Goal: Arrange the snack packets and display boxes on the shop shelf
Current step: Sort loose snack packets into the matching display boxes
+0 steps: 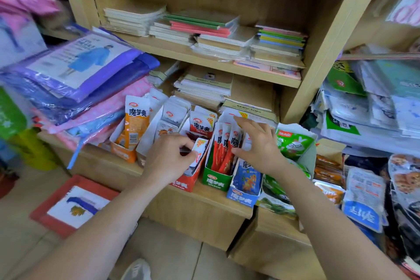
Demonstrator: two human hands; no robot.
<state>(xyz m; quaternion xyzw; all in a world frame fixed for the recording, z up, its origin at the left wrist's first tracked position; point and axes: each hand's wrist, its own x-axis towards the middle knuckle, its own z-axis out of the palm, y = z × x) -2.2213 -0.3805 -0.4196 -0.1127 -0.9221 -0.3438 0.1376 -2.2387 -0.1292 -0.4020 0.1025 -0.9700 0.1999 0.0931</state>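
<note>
Several open display boxes of snack packets stand in a row on the low wooden shelf [195, 202]: an orange box [122, 153], a red box [184, 183], a green box [214, 180] and a blue box [243, 196]. My left hand [168, 157] pinches a white and red packet [200, 150] at the top of the red box. My right hand [259, 143] has its fingers spread over the red packets [223, 150] standing in the green box, touching them. A tall orange packet [136, 118] sticks up from the orange box.
Green snack bags [292, 141] sit right of the blue box, with more packets [363, 198] piled at the far right. Stacked notebooks [204, 34] fill the upper shelves. Bagged raincoats [75, 68] lie in a pile on the left. A red-framed board [75, 204] rests on the floor.
</note>
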